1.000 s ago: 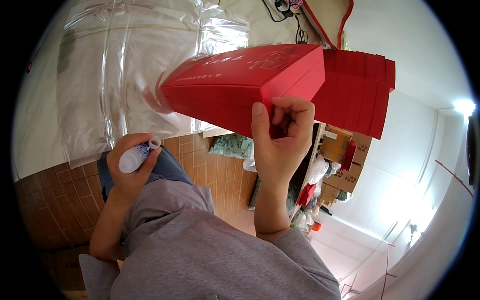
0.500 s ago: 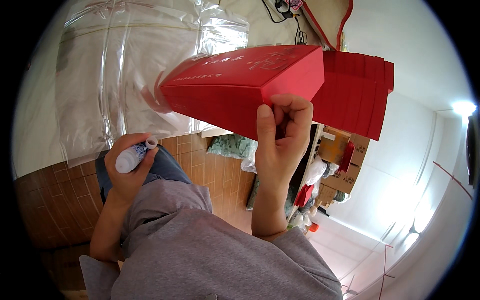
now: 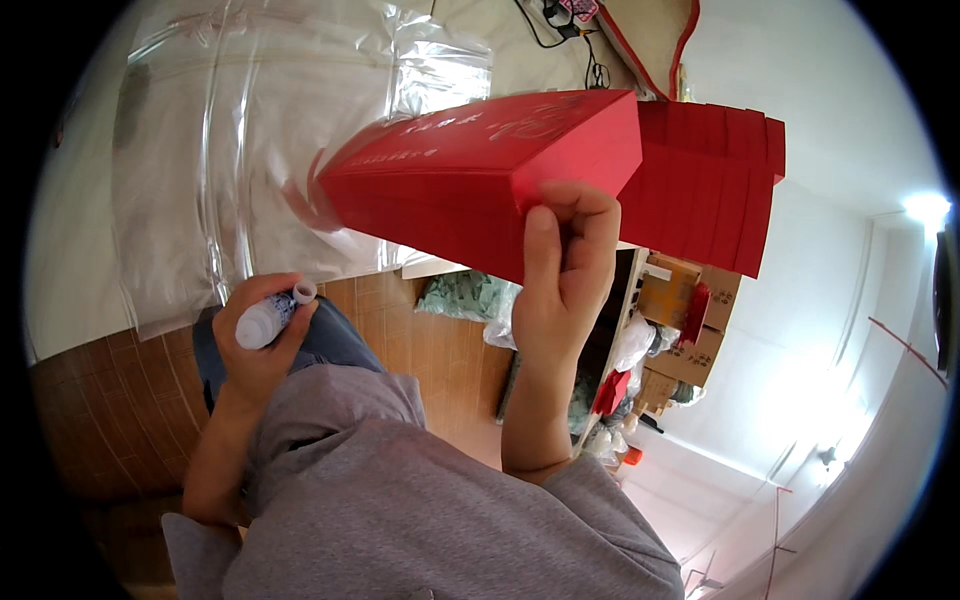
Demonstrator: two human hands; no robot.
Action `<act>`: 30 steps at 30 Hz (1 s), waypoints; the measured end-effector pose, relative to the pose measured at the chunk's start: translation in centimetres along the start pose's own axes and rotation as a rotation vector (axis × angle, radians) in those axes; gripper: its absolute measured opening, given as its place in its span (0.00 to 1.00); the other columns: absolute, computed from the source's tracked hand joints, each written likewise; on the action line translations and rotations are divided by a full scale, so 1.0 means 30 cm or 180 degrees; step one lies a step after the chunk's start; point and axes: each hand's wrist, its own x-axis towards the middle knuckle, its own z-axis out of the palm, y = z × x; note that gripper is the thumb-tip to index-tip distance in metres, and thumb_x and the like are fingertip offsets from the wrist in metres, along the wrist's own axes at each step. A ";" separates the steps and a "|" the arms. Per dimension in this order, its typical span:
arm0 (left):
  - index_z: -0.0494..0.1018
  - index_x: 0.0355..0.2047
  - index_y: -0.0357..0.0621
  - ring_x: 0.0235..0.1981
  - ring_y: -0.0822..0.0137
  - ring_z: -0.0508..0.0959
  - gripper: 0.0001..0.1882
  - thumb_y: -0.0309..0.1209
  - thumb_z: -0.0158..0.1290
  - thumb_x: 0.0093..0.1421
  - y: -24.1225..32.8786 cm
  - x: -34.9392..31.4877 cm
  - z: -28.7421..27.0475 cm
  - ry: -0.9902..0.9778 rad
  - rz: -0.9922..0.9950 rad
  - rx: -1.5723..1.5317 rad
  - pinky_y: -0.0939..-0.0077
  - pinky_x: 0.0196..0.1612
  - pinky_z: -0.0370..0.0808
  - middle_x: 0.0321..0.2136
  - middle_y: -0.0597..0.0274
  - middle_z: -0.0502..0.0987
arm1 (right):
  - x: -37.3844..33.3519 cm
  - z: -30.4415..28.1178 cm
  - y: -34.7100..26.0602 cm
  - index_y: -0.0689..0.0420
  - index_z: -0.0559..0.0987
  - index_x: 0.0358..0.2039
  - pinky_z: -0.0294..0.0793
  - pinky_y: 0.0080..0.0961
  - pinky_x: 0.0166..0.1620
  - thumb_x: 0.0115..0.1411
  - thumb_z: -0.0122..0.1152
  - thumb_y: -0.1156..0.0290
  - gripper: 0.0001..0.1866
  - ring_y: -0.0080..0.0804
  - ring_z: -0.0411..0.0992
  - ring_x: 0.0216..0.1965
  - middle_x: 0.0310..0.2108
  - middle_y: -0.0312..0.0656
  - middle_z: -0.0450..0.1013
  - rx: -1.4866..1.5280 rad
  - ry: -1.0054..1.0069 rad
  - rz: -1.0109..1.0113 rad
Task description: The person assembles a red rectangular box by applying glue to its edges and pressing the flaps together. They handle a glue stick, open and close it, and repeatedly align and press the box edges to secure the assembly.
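Note:
A long red cardboard box [image 3: 430, 205] with silvery lettering lies across clear plastic sheeting [image 3: 180, 190] on the table. My right hand [image 3: 565, 270] is closed at the box's near corner. Its thumb lies by the long side and its curled fingers touch the end face; whether anything small is between them is hidden. To the left, past the table's edge, my left hand [image 3: 240, 375] is wrapped round a small white plastic bottle [image 3: 262, 322] with blue markings. The bottle is tilted, and its round open neck shows no cap.
A row of red boxes [image 3: 700, 185] stands right behind the held one. Black cables [image 3: 590, 65] lie at the table's far side. Cardboard cartons [image 3: 670, 290] and plastic bags [image 3: 630, 345] fill shelving to the right. A green bundle [image 3: 463, 298] is on the wooden floor [image 3: 375, 345].
My right thumb and fingers have drawn closer together at the box corner. The box's near end has shifted slightly left. The left hand and bottle are almost unmoved.

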 end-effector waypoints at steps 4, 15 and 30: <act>0.74 0.36 0.36 0.32 0.68 0.77 0.14 0.21 0.61 0.48 0.012 -0.006 0.013 0.0027 -0.0109 -0.0154 0.78 0.36 0.73 0.31 0.57 0.78 | -0.026 -0.036 0.012 0.61 0.67 0.38 0.62 0.13 0.35 0.59 0.51 0.82 0.07 0.16 0.62 0.30 0.30 0.35 0.65 0.0792 0.0063 0.0156; 0.74 0.35 0.37 0.31 0.69 0.77 0.12 0.22 0.61 0.48 0.157 -0.007 0.059 -0.0192 -0.0178 0.0039 0.78 0.37 0.73 0.29 0.57 0.77 | -0.308 0.006 0.075 0.62 0.72 0.33 0.67 0.21 0.31 0.65 0.49 0.68 0.09 0.28 0.69 0.27 0.27 0.44 0.72 0.1172 -0.0329 -0.0563; 0.73 0.38 0.35 0.32 0.75 0.74 0.14 0.20 0.60 0.50 0.256 -0.028 0.178 -0.0528 -0.0558 -0.0224 0.82 0.36 0.72 0.32 0.61 0.76 | -0.114 -0.058 0.070 0.54 0.79 0.41 0.63 0.27 0.37 0.41 0.63 0.79 0.21 0.33 0.67 0.35 0.35 0.38 0.70 -0.0749 0.0808 -0.1488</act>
